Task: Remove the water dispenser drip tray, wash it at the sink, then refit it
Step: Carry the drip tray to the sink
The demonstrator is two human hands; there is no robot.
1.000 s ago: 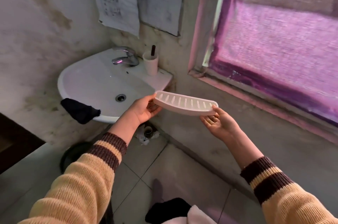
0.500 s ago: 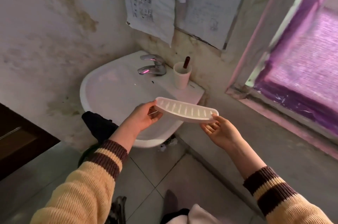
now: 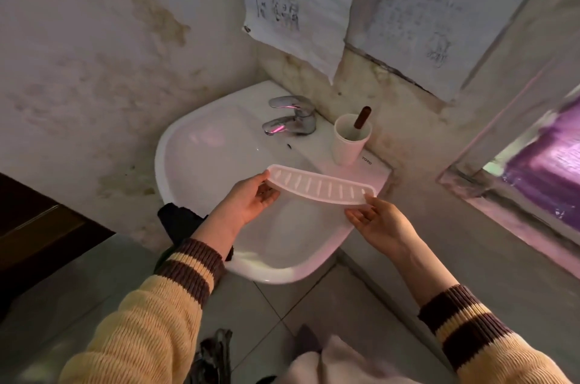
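The drip tray is a long, curved white plastic piece with a row of slots. I hold it level above the white sink, over the basin's right half. My left hand grips its left end, thumb on top. My right hand holds its right end from below with the fingertips. The chrome tap stands at the back of the sink, beyond the tray, with no water running.
A white cup with a dark stick in it stands on the sink's back right ledge. A dark cloth hangs over the sink's front left rim. Papers hang on the wall above. A window ledge runs at the right.
The sink has come closer and towards the middle of the view. The tray, held in both hands as before, is now over the basin rather than to the right of it.
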